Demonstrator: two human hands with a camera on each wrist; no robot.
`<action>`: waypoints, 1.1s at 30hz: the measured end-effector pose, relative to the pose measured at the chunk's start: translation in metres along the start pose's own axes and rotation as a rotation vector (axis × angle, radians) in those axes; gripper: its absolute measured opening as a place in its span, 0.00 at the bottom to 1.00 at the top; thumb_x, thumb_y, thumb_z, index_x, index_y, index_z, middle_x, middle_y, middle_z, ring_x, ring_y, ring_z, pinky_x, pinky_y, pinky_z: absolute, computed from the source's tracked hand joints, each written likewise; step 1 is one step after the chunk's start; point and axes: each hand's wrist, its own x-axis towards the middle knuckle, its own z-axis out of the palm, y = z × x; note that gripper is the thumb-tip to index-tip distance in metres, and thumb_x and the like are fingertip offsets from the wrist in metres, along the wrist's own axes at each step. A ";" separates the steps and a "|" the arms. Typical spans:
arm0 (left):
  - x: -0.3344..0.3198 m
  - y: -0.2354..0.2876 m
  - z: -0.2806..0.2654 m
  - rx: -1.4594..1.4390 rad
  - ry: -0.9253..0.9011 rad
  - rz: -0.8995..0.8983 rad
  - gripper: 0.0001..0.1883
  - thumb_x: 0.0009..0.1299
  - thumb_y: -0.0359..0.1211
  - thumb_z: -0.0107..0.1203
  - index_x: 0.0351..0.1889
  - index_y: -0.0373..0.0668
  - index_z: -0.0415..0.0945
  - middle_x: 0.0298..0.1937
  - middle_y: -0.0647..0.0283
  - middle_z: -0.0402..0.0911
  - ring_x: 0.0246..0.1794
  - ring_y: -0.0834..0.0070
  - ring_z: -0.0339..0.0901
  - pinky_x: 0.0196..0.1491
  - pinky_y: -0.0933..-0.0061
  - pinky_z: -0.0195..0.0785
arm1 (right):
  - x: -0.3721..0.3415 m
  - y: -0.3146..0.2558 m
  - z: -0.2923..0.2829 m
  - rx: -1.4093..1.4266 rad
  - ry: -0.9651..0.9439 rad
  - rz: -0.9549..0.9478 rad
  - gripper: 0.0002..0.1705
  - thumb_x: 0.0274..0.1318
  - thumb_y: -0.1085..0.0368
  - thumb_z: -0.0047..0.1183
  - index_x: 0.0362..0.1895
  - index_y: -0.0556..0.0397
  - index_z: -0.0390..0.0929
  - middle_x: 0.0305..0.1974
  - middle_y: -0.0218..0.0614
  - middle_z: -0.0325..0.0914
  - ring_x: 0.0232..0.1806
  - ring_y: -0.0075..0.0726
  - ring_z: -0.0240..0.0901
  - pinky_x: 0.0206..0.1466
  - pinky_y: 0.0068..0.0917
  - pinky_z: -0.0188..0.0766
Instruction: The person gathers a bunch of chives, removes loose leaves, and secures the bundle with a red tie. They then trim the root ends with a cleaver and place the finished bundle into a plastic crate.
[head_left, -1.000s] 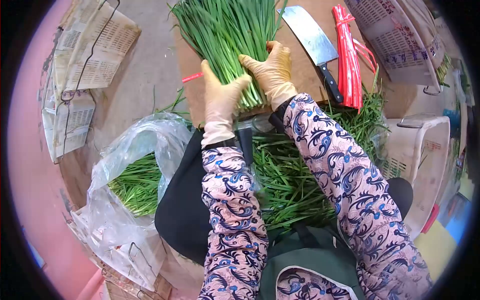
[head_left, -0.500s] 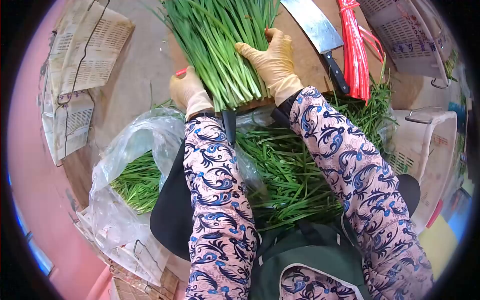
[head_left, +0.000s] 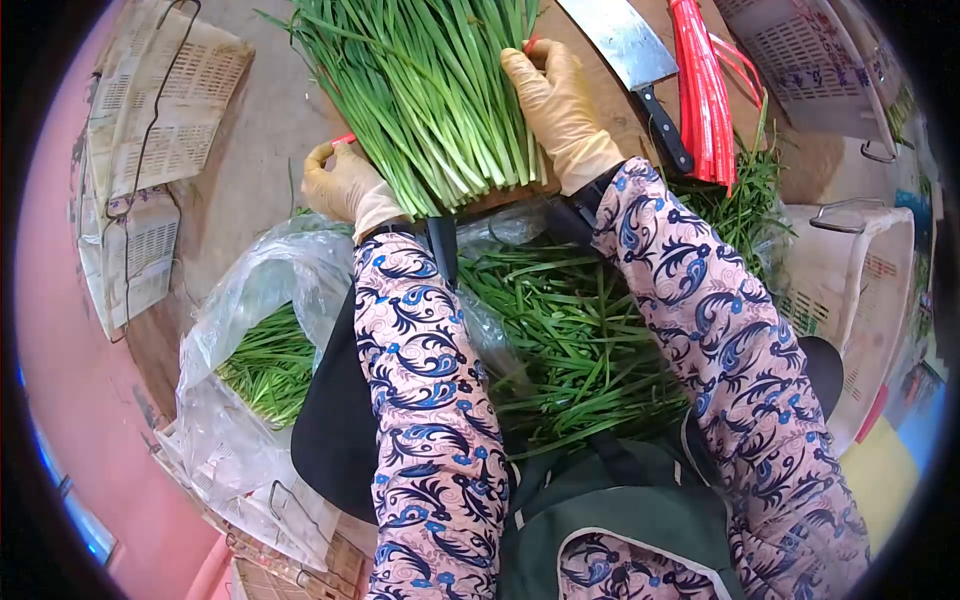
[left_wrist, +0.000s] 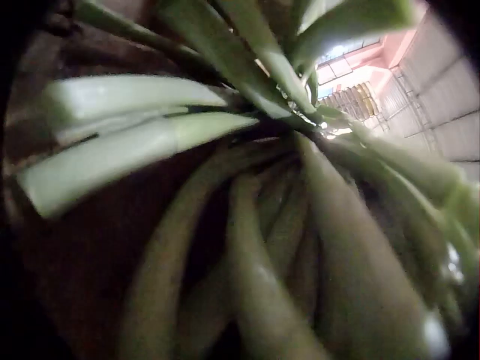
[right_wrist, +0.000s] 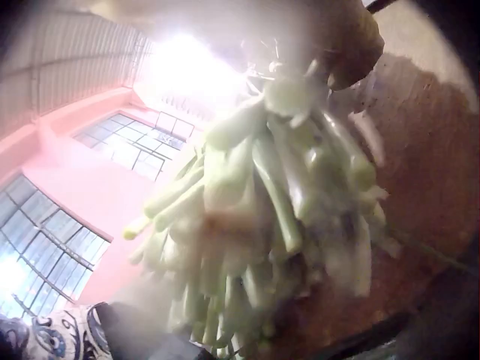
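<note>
A thick bundle of garlic chives [head_left: 430,110] lies on a brown board, pale stalk ends toward me. My gloved left hand [head_left: 345,185] is just left of the stalks, pinching one end of a red tie strip [head_left: 344,140]. On the other side, my gloved right hand [head_left: 562,108] pinches the strip's other red end, its fingers against the chives. The strip's middle is hidden beneath the bundle. Blurred stalks [left_wrist: 112,157] fill the left wrist view. In the right wrist view, cut stalk ends [right_wrist: 232,180] hang close below the glove.
Right of the bundle lie a cleaver [head_left: 630,50] and a bunch of red strips [head_left: 702,100]. Loose green leaves [head_left: 580,340] cover my lap area. A clear plastic bag [head_left: 225,340] holding more chives stands at left. White plastic crates [head_left: 840,280] flank both sides.
My left hand has moved off the stalks to the left and taken up the red strip's end. The right hand has stayed by the bundle's right side. The chives now look more spread out.
</note>
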 end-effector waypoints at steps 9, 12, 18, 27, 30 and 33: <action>-0.026 0.066 -0.018 -0.374 -0.174 -0.083 0.05 0.70 0.25 0.57 0.37 0.38 0.71 0.36 0.61 0.81 0.32 0.75 0.77 0.38 0.76 0.73 | 0.019 0.013 -0.016 0.174 0.007 0.073 0.21 0.64 0.54 0.57 0.51 0.57 0.73 0.43 0.40 0.81 0.44 0.34 0.77 0.49 0.32 0.73; -0.035 0.068 -0.015 -0.695 -0.197 -0.303 0.04 0.71 0.26 0.57 0.36 0.38 0.72 0.37 0.60 0.81 0.33 0.73 0.79 0.37 0.72 0.77 | 0.025 0.014 -0.018 0.085 -0.056 0.135 0.22 0.62 0.55 0.58 0.52 0.57 0.74 0.44 0.39 0.81 0.44 0.34 0.77 0.49 0.31 0.73; -0.024 0.046 -0.007 -0.763 -0.339 -0.442 0.06 0.69 0.26 0.60 0.42 0.38 0.78 0.35 0.64 0.82 0.31 0.74 0.79 0.38 0.72 0.77 | 0.040 0.031 -0.018 -0.056 -0.001 0.120 0.14 0.64 0.55 0.55 0.40 0.53 0.82 0.32 0.35 0.82 0.33 0.32 0.78 0.38 0.30 0.72; -0.022 0.061 -0.013 -0.914 -0.509 -0.556 0.07 0.75 0.31 0.52 0.44 0.37 0.77 0.40 0.61 0.82 0.37 0.70 0.80 0.44 0.69 0.77 | 0.014 0.003 -0.024 0.549 0.059 0.478 0.15 0.69 0.55 0.50 0.45 0.53 0.79 0.38 0.35 0.80 0.34 0.30 0.77 0.35 0.27 0.74; -0.024 0.047 -0.012 -0.897 -0.665 -0.389 0.11 0.77 0.34 0.48 0.49 0.36 0.76 0.47 0.59 0.82 0.45 0.71 0.79 0.50 0.72 0.74 | 0.014 -0.005 -0.023 0.716 0.037 0.632 0.16 0.69 0.56 0.50 0.49 0.54 0.78 0.45 0.38 0.78 0.41 0.34 0.76 0.45 0.32 0.74; -0.030 0.049 -0.016 -0.826 -0.719 -0.351 0.14 0.78 0.36 0.49 0.53 0.36 0.76 0.48 0.59 0.82 0.44 0.72 0.78 0.49 0.78 0.73 | 0.027 0.023 -0.021 0.650 -0.185 0.567 0.17 0.69 0.57 0.51 0.51 0.56 0.78 0.47 0.38 0.79 0.43 0.35 0.76 0.51 0.30 0.73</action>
